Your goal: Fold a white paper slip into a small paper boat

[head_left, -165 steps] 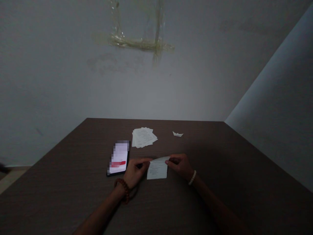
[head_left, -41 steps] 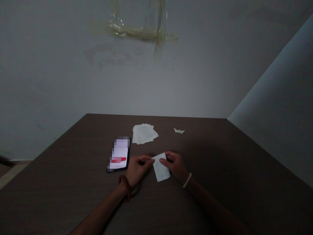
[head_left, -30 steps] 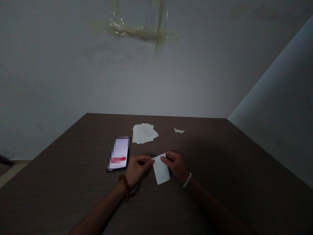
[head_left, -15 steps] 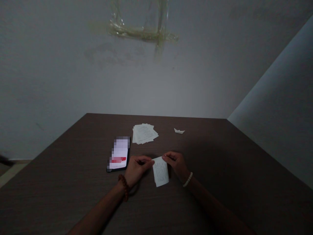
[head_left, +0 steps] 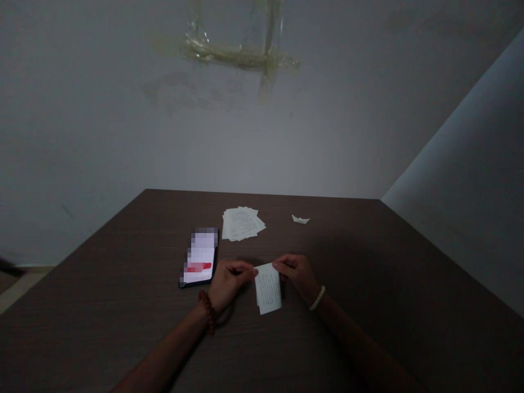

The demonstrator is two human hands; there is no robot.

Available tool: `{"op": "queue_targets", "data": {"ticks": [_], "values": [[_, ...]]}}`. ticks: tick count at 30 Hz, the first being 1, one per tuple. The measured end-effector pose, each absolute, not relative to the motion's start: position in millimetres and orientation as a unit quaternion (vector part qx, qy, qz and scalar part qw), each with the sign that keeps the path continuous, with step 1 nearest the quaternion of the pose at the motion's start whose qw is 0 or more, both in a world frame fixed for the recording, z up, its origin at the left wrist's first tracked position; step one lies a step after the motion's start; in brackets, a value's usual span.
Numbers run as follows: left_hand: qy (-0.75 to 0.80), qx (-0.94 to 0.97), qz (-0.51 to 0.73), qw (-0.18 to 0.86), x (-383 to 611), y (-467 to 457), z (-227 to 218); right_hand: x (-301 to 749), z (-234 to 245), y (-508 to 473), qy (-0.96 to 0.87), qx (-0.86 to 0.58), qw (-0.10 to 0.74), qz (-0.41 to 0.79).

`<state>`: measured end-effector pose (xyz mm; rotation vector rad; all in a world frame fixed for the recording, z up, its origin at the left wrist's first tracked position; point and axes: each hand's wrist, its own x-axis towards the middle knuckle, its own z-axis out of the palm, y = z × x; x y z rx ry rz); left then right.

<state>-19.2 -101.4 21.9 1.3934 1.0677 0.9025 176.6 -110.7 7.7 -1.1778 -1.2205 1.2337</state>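
A small folded sheet of printed paper (head_left: 268, 289) hangs between my two hands, low over the middle of the table. My left hand (head_left: 231, 283) pinches its upper left corner between thumb and fingers. At the upper right corner, the thumb and fingers of my right hand (head_left: 298, 274) are closed on the same paper. Its lower edges show two layers, slightly out of line at the left. Beyond my right hand a small folded paper boat (head_left: 301, 220) stands on the tabletop.
A fanned pile of printed papers (head_left: 242, 224) lies towards the back. Left of it, near my left hand, is a phone (head_left: 200, 257) with its screen lit and blurred. The brown table (head_left: 123, 240) meets a grey wall (head_left: 262, 147) with yellowed tape (head_left: 225, 56).
The folded paper has shifted slightly left at its lower end, and its left edge shows a second layer more clearly. My right hand has moved a touch to the right.
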Motion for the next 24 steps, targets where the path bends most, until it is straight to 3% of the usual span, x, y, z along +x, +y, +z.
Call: {"op": "queue_targets", "data": {"ticks": [24], "values": [[0.454,0.593,0.380,0.545,-20.4,-98.8,19.2,184.3,5.9,-108.0,-0.551,-0.507,0.484,0.454]]}}
